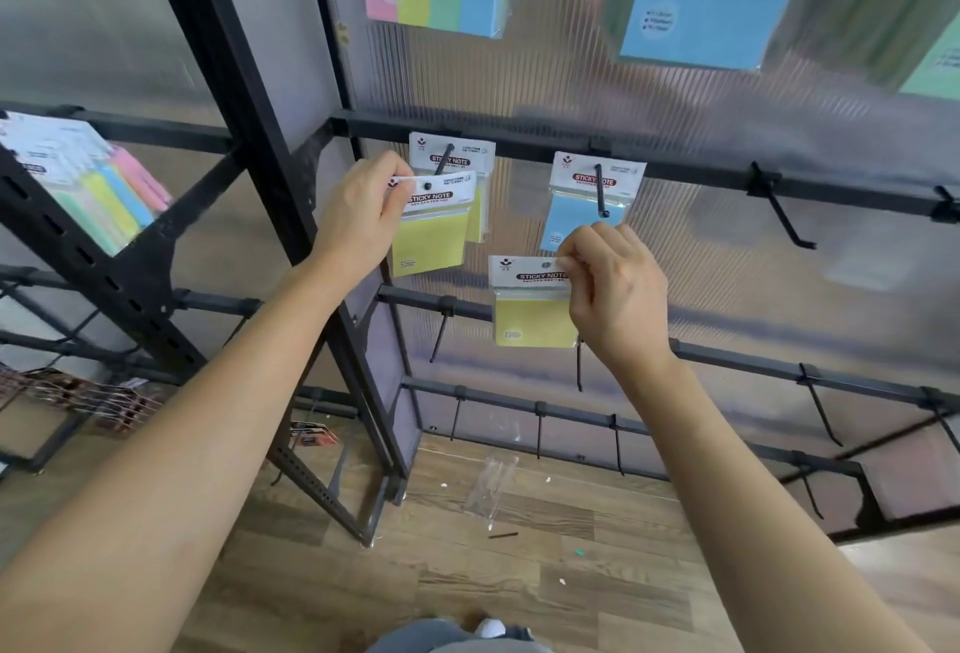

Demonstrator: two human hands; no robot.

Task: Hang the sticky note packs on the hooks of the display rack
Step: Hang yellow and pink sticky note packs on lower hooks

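Head view showed left grip [363, 210] pinching a yellow pack [431, 241], its hole at the hook [444, 159] tip; right grip [618, 288] pinched a second pack [530, 319] below the next hook [601, 189].

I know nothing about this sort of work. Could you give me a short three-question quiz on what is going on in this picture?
1. True or false: the right hand pinches a blue sticky note pack.
2. Which colour is the hanging sticky note pack on the black metal hook just above that hand? A pink, B blue, C green.
3. Fill in: the left hand holds a ___ square plastic-wrapped pack by its white header.
Key: 1 false: it pinches a yellow plastic-wrapped sticky note pack. 2 B. 3 yellow.
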